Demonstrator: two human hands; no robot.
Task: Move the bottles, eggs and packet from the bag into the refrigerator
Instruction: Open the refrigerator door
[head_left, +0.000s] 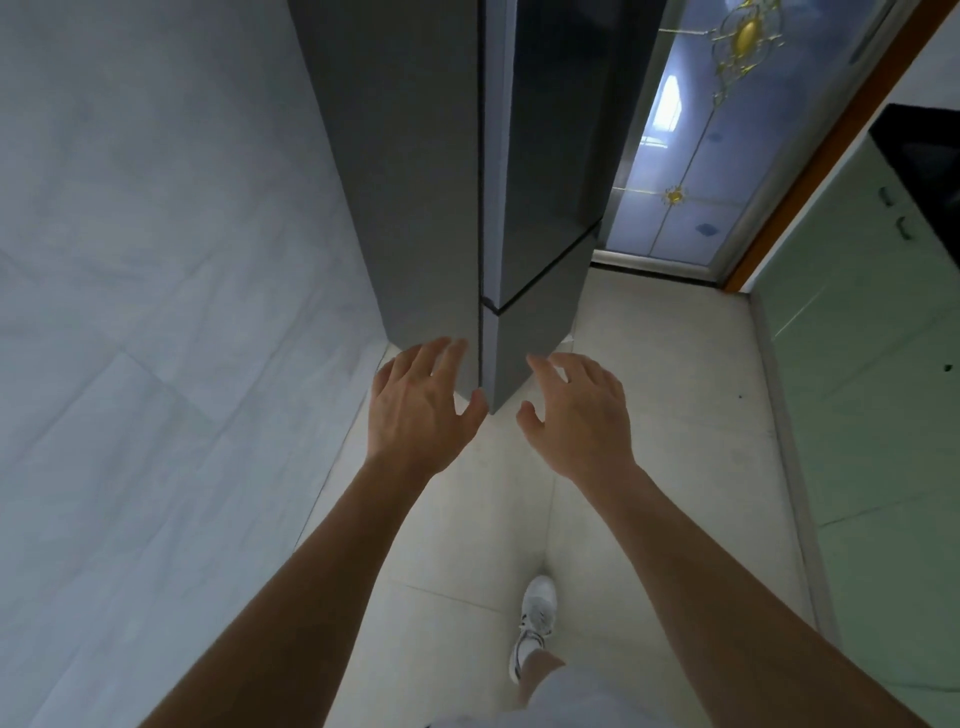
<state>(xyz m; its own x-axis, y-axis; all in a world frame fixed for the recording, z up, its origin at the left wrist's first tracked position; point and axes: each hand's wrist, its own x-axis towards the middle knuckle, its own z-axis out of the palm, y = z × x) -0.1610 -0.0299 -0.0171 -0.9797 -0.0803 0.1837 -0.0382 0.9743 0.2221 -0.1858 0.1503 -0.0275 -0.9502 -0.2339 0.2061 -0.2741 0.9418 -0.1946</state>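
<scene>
Ahead, the left hand (415, 410) and right hand (576, 415) reach out spread wide and empty, either side of the closed grey refrigerator's (441, 182) near corner. Below, a white shoe (535, 618) stands on the pale floor (649, 415).

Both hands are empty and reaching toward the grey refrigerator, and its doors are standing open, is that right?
Not quite. The head view shows the left hand and right hand empty, reaching toward the grey refrigerator, but its doors are closed, not open.

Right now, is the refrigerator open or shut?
Shut: the refrigerator doors sit flush, only thin dark seams showing. Both hands hover empty before it.
</scene>
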